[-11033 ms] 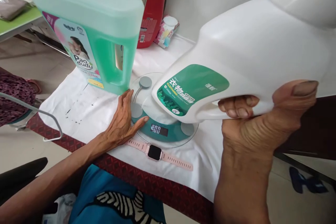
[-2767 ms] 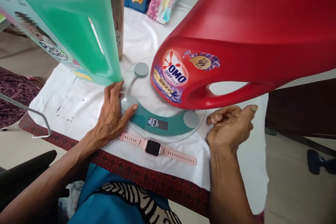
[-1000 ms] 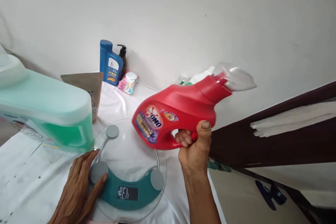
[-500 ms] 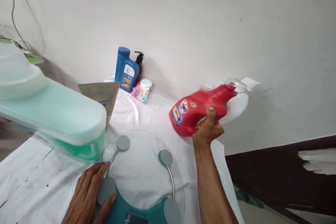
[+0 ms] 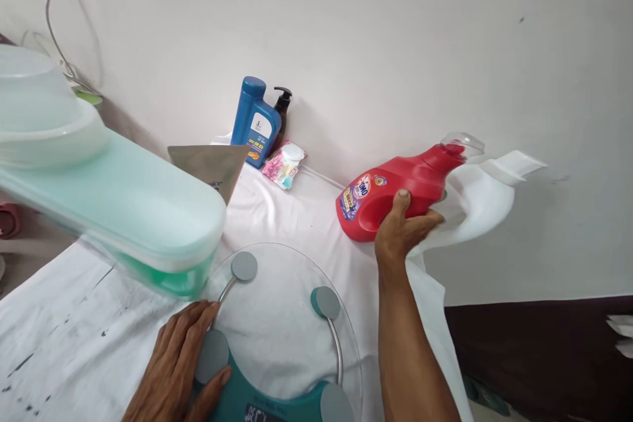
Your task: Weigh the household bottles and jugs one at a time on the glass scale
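Note:
My left hand (image 5: 175, 359) lies on the left edge of a round glass bathroom scale (image 5: 277, 316), fingers stretched out and thumb over its teal part. My right hand (image 5: 405, 227) is beside a red OMO detergent bottle (image 5: 380, 194), thumb raised against it and fingers extended rightward, apart from the thumb. That bottle leans, its clear cap pointing up and right. Just behind the fingers is a white bottle (image 5: 487, 204), tilted to the right, partly hidden by the red one. The scale's dark display shows partly at the bottom edge.
A large green-liquid container (image 5: 163, 211) fills the left foreground. Behind it stands a brown pouch (image 5: 215, 168). A blue bottle (image 5: 254, 122), a dark pump bottle (image 5: 283, 109) and a wipes packet (image 5: 285, 165) sit by the wall. White cloth (image 5: 64, 323) covers the table.
The view has shifted slightly left, so things appear further right. My right hand's fingers have extended rightward, and more of the white bottle shows. My left hand stays on the scale.

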The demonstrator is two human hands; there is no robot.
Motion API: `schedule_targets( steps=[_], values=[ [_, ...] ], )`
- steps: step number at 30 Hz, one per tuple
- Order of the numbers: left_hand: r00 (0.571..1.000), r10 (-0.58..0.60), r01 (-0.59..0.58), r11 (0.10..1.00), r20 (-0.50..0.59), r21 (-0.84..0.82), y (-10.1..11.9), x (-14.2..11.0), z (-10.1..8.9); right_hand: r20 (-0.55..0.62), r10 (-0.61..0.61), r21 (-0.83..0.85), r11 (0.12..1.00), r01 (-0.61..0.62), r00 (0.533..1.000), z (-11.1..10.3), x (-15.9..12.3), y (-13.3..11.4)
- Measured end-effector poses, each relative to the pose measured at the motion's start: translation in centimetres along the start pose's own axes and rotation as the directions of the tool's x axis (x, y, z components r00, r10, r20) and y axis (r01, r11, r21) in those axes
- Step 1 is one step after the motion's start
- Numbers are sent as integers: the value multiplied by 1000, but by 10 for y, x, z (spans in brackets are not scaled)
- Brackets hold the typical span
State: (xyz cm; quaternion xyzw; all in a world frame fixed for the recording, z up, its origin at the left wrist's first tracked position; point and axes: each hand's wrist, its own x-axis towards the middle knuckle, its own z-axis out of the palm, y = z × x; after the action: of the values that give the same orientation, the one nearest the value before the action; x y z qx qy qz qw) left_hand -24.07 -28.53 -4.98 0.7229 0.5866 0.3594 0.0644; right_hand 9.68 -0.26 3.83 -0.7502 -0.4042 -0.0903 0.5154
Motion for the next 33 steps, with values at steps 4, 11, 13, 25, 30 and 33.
schedule_targets(
  steps=[4,11,13,25,30,33],
  values=[
    [999,40,-40,999,-11,16,-3,-3,6,-149,-462,-4,884,467,874,2,-29,-37],
    [1000,2,-2,1000,23,-9,1,-3,5,484,-384,105,917,384,786,109,-85,-139],
    [999,-23,24,999,33,-26,1,-3,6,550,-297,37,943,332,781,132,-94,-154],
    [999,32,-32,999,2,-34,-4,-12,18,610,96,-183,983,21,786,148,-77,-131],
    [1000,25,-26,998,-13,-50,-1,-11,17,608,146,-170,984,-51,781,146,-71,-123],
    [1000,-5,6,998,20,-60,3,-9,12,602,130,-105,991,-84,788,141,-66,-115]
  ],
)
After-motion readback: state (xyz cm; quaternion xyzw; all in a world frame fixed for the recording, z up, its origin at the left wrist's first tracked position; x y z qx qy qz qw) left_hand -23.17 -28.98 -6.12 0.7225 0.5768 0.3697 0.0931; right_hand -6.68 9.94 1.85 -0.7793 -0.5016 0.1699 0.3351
